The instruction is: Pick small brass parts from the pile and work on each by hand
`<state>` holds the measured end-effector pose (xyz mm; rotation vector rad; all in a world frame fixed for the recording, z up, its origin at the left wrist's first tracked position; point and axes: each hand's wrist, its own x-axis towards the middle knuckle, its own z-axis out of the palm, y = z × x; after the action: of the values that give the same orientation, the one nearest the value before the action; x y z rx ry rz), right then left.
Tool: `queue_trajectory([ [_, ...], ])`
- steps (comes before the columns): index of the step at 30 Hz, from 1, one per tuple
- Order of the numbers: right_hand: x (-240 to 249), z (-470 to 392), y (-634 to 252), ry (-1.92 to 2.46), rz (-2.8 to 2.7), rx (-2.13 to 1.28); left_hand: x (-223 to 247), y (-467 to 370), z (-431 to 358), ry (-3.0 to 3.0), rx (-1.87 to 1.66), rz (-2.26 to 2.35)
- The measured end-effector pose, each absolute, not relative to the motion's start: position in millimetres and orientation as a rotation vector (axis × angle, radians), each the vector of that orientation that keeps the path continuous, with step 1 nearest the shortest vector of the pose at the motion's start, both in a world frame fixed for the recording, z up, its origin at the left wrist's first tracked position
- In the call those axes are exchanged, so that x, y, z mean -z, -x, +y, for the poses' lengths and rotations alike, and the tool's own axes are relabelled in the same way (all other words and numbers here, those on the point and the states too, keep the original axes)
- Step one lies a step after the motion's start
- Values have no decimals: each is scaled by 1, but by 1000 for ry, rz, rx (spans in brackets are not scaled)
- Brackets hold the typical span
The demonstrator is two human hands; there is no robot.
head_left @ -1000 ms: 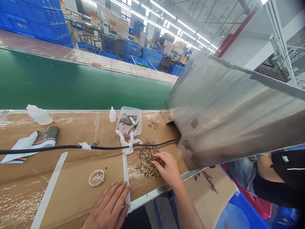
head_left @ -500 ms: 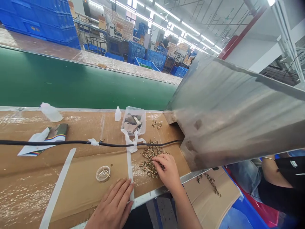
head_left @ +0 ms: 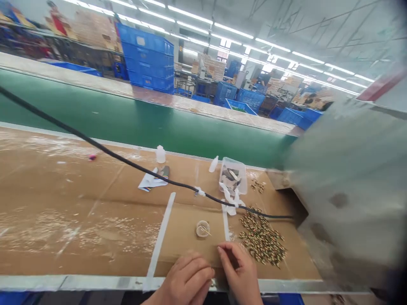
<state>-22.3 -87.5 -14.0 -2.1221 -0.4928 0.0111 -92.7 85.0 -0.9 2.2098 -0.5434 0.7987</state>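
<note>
head view, bench of taped cardboard beside a green belt (head_left: 95,114). compared with half a second ago the view has swung left: the steel chute (head_left: 356,186), then sharp and filling the right half, is now blurred at the right edge, and more bare cardboard (head_left: 63,203) shows at left. the right hand (head_left: 242,271), earlier reaching into the heap of small brass parts (head_left: 262,241), has drawn back out of it and now lies at bottom centre, just beside the left hand (head_left: 186,281). the left hand, earlier flat on the tape strip (head_left: 226,226), now sits curled near the metal edge of the bench.

hands: the two hands meet at bottom centre, fingertips turned toward each other. the right thumb and forefinger are pinched together; whether a part lies between them cannot be told. the left fingers are bent in loosely; nothing can be seen in them.

parts: the heap lies on the cardboard up and to the right of the right hand, near it but apart, right of the tape strip. a small round lid (head_left: 202,228) lies just above the hands, left of that strip. the black cable (head_left: 127,161) runs from upper left down to the chute, passing above the heap. a clear tub (head_left: 233,180) stands further up, with two white bottles (head_left: 160,154) to its left.
</note>
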Motion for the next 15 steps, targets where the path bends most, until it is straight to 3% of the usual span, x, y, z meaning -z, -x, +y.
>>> queue_trajectory([
  [8, 39, -91, 23, 2011, -333, 26, -29, 87, 208, -2675, -546, 202],
  [15, 24, -89, 18, 1994, -409, 34, -12, 84, 202, -2655, -589, 270],
])
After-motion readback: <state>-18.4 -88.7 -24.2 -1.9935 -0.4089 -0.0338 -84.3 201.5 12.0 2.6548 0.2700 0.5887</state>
